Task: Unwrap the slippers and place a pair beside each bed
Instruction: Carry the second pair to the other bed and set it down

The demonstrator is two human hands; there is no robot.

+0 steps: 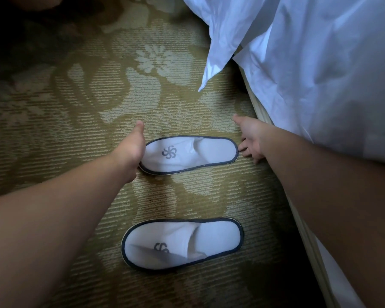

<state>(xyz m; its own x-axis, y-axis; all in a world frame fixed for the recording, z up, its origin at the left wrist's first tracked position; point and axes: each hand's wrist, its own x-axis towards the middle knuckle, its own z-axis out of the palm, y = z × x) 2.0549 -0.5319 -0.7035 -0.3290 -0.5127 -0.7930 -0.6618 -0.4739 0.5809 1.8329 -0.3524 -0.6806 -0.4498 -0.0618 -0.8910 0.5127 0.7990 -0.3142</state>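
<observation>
Two white slippers with dark trim and a grey swirl logo lie flat on the carpet beside the bed (320, 96), toes to the left. The far slipper (190, 153) sits between my hands. My left hand (132, 147) rests against its toe end with the thumb raised clear; its fingers are hidden behind the hand. My right hand (250, 138) is spread at the heel end, fingertips touching the rim and thumb pointing away. The near slipper (182, 243) lies apart, closer to me, with nothing touching it.
A green and beige patterned carpet (98, 107) covers the floor. White bedding (220, 41) hangs off the bed, one corner drooping above the far slipper. The bed base edge (298, 218) runs diagonally down the right. The top left is dark.
</observation>
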